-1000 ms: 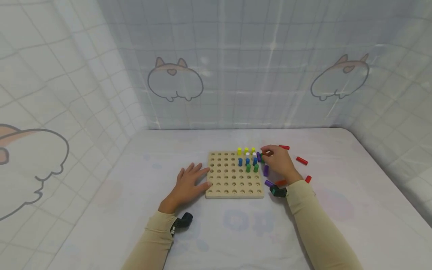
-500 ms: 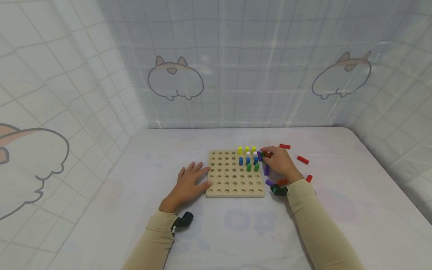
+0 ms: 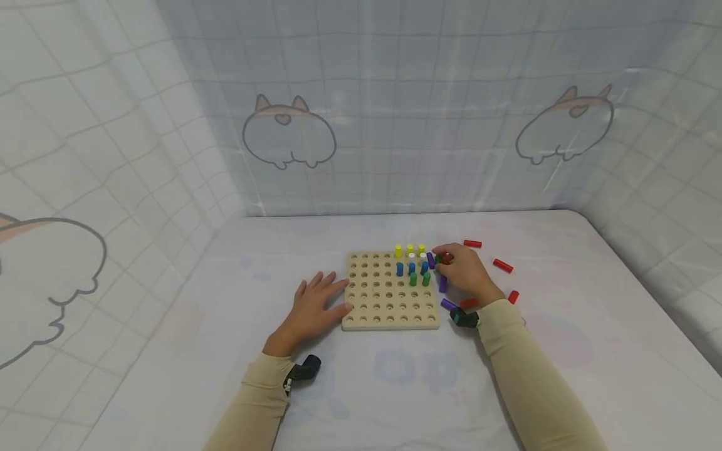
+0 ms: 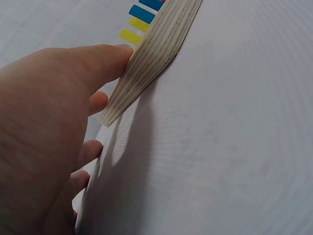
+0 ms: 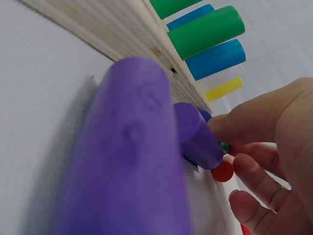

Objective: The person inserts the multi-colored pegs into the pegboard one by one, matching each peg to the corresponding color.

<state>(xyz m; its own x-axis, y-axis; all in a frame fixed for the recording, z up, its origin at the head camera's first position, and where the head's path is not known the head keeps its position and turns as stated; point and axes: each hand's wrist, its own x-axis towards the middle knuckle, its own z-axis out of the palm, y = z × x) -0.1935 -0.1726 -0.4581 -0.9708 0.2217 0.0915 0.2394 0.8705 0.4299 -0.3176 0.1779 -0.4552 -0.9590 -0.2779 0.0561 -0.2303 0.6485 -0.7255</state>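
My left hand lies with fingers spread at the left side of a wooden pegboard, its thumb touching the board's edge in the left wrist view. Beyond the board's right edge, my right hand pinches a green peg between thumb and index finger, mostly hidden by them. A purple peg lies right by the thumb, and a red peg shows under the fingers. Upright in the board's far right part stand yellow pegs, white pegs, blue pegs and green pegs.
More purple pegs, one of them large in the right wrist view, lie along the board's right side. Several red pegs are scattered farther right on the white tablecloth. A tiled-pattern curtain rises behind the table.
The head view has shifted slightly. Both hands, the board and the pegs keep nearly the same places.
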